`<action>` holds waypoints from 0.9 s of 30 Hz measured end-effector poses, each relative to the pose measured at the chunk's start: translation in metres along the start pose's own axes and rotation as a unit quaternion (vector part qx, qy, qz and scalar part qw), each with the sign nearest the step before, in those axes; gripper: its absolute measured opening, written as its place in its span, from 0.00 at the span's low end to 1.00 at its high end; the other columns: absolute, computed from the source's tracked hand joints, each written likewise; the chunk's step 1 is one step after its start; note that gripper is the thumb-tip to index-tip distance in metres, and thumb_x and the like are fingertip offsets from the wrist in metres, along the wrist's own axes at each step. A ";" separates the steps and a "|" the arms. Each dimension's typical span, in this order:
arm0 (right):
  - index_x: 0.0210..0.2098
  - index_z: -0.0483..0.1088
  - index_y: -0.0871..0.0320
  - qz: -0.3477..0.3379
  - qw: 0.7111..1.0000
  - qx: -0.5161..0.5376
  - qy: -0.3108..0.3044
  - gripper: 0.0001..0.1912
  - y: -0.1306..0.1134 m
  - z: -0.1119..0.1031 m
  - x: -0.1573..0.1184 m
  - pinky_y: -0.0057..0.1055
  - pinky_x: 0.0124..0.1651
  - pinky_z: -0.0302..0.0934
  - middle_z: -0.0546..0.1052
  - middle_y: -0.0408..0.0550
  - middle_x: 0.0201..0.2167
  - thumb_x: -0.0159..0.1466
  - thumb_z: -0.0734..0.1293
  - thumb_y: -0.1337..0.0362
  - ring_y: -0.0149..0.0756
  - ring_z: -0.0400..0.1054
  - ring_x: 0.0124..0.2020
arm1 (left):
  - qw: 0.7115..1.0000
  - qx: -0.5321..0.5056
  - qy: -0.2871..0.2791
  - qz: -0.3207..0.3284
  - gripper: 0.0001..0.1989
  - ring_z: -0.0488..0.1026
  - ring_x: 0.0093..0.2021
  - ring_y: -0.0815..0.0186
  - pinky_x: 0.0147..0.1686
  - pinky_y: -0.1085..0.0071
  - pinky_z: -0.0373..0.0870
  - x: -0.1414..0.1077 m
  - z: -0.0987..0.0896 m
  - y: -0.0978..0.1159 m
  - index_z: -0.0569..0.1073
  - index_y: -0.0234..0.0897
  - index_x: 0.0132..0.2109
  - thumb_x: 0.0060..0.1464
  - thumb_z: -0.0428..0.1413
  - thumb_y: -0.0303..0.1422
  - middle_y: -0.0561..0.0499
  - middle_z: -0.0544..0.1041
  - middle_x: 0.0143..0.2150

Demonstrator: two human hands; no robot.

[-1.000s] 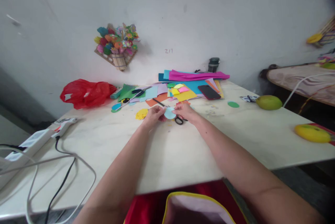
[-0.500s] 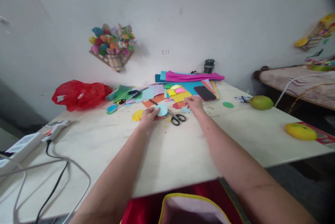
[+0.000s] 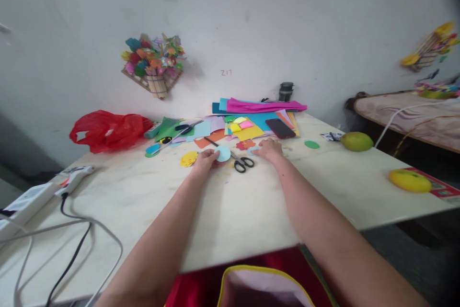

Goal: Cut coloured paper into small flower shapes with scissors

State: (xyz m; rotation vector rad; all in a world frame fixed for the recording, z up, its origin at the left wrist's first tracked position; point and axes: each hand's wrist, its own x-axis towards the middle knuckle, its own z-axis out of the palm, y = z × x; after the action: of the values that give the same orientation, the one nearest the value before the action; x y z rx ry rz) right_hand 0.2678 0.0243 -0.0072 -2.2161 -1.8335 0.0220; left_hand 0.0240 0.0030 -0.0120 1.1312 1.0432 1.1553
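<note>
My left hand (image 3: 205,160) pinches the edge of a light blue paper disc (image 3: 223,153), just right of some yellow paper discs (image 3: 189,158). Black-handled scissors (image 3: 244,164) lie open beside the disc, between my hands. My right hand (image 3: 269,149) rests low over the table, its fingertips on a small light blue paper piece (image 3: 253,150); whether it grips the piece is too small to tell. A red-orange paper flower (image 3: 246,145) lies just behind that piece.
Behind are coloured sheets (image 3: 251,134), a phone (image 3: 280,128) and a second pair of scissors (image 3: 185,128). A red plastic bag (image 3: 109,130) and a power strip (image 3: 28,204) lie left. Two yellow-green fruits (image 3: 357,141) are on the right.
My right hand has come down onto the small light blue piece, its fingers now lower and flatter. My left hand keeps hold of the light blue disc. The view has shifted slightly.
</note>
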 end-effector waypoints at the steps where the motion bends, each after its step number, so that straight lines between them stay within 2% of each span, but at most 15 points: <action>1: 0.46 0.72 0.57 0.000 1.000 0.001 -0.004 0.28 0.000 0.001 0.000 0.41 0.51 0.53 0.69 0.57 0.51 0.53 0.65 0.45 0.50 0.59 0.54 | 1.000 0.001 0.000 -0.002 0.13 0.75 0.24 0.66 0.26 0.72 0.71 0.000 0.000 0.000 0.68 0.33 0.29 0.43 0.63 0.35 0.50 0.76 0.23; 11: 0.38 0.73 0.57 0.027 0.999 0.037 -0.018 0.22 -0.001 -0.001 0.003 0.39 0.49 0.54 0.71 0.54 0.47 0.50 0.68 0.48 0.49 0.61 0.52 | 1.000 0.002 0.001 -0.003 0.12 0.75 0.24 0.65 0.26 0.72 0.71 -0.001 0.001 0.000 0.68 0.33 0.29 0.44 0.63 0.35 0.50 0.76 0.23; 14: 0.35 0.73 0.56 0.036 0.998 0.050 -0.018 0.18 -0.001 -0.002 0.004 0.38 0.48 0.55 0.74 0.52 0.44 0.51 0.69 0.51 0.47 0.63 0.50 | 1.000 0.001 0.005 -0.006 0.11 0.75 0.24 0.66 0.25 0.73 0.70 0.000 0.000 0.000 0.68 0.33 0.29 0.44 0.62 0.34 0.50 0.76 0.23; 19: 0.31 0.74 0.56 0.054 0.992 0.117 -0.009 0.12 0.000 -0.004 0.004 0.34 0.44 0.56 0.77 0.47 0.36 0.52 0.68 0.54 0.40 0.68 0.41 | 1.000 -0.007 0.010 -0.008 0.11 0.75 0.24 0.65 0.27 0.71 0.72 0.000 0.000 0.000 0.68 0.33 0.29 0.44 0.63 0.33 0.50 0.75 0.23; 24: 0.21 0.72 0.58 0.043 0.970 0.229 0.063 0.12 0.006 -0.005 0.007 0.28 0.31 0.56 0.75 0.44 0.23 0.52 0.67 0.55 0.34 0.68 0.28 | 1.000 -0.016 0.003 -0.003 0.10 0.76 0.26 0.63 0.29 0.71 0.72 0.001 0.000 0.001 0.68 0.33 0.30 0.47 0.61 0.33 0.49 0.76 0.23; 27: 0.18 0.70 0.59 0.043 0.934 0.339 0.099 0.14 0.009 0.000 0.012 0.28 0.27 0.55 0.72 0.44 0.17 0.51 0.67 0.55 0.32 0.65 0.22 | 1.000 -0.016 -0.013 0.002 0.09 0.77 0.27 0.63 0.28 0.72 0.72 0.001 0.000 0.003 0.68 0.33 0.32 0.48 0.60 0.33 0.49 0.77 0.25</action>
State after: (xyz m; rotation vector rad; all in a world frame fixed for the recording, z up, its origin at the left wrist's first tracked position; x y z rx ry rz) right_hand 0.2782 0.0340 -0.0075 -1.7266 -1.3429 0.3765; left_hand 0.0235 0.0043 -0.0095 1.1208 0.9996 1.1544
